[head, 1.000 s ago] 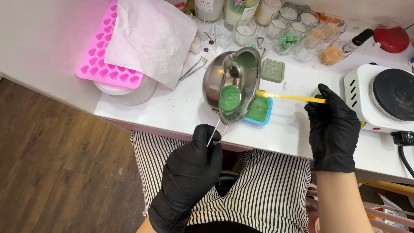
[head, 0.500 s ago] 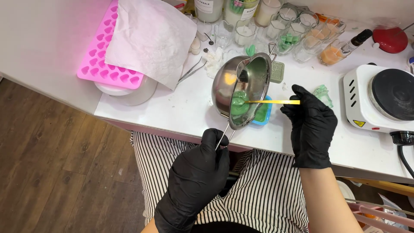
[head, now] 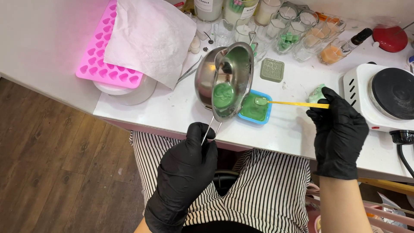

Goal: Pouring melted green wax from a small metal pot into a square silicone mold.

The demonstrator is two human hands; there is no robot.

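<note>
Green wax may overshoot the blue mould if the left hand, fingers gripping the tilted steel pouring pot handle, tips further while the right hand, fingers closed on the yellow stick, stirs beside it.

A small steel pouring pot hangs tilted over a square blue silicone mould on the white bench; left lies a pink heart-shaped mould tray under white paper, right a white electric hotplate, behind a row of glass jars

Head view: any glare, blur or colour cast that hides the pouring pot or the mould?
Head view: sharp overall; bright reflections on the steel pot wall; a pink cast on the table beside the heart tray; the blue mould reads clearly; black gloves show little detail.
</note>
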